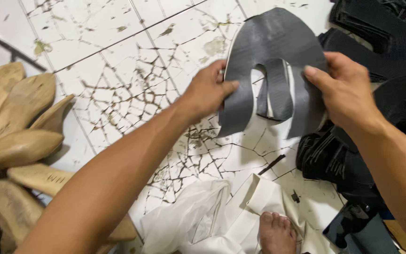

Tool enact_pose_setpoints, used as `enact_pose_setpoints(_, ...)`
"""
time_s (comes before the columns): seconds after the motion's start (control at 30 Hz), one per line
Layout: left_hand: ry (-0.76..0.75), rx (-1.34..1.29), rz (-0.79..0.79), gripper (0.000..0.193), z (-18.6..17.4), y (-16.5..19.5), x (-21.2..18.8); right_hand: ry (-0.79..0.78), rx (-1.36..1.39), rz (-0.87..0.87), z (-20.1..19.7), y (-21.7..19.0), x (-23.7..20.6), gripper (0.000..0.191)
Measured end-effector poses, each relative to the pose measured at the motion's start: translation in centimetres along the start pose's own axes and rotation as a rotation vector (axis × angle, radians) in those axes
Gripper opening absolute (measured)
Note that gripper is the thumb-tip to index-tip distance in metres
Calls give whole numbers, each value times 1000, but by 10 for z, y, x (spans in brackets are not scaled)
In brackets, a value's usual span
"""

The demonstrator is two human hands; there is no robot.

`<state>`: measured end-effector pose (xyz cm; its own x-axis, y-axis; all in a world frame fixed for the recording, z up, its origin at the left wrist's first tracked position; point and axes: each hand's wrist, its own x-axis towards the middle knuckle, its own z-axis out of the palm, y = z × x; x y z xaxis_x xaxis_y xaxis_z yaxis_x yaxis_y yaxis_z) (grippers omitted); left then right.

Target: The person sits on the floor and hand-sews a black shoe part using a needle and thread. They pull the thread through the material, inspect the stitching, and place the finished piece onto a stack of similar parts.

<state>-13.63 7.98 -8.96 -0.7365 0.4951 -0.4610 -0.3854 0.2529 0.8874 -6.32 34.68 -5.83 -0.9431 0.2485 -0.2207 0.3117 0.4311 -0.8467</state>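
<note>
Both hands pinch one grey horseshoe-shaped shoe upper piece (273,51), the left hand (207,91) gripping its left leg, the right hand (341,89) its right leg, so it hangs spread flat between them; wooden shoe lasts (17,122) lie far left of the left hand, dark cut pieces (377,42) just beyond the right

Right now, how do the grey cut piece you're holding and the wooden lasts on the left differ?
The grey piece is flat, thin and U-shaped; the lasts are solid, foot-shaped blocks. The grey piece is held up by the left hand and right hand; the lasts lie heaped on the floor.
</note>
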Motion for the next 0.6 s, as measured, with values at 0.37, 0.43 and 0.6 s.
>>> enact_pose_setpoints(0.37, 148, 596, 88, 70, 5, -109, -37, -50, -888, 33, -46, 2, -26, 51)
enact_pose_setpoints(0.43, 92, 562, -104, 68, -6, -122, -62, -176, -1285, 215, -51, -1, -47, 55)
enact_pose_setpoints(0.6, 31, 329, -260, 63, -28, -130, -106, -106, -1511, -100, -47, 18, -67, 52)
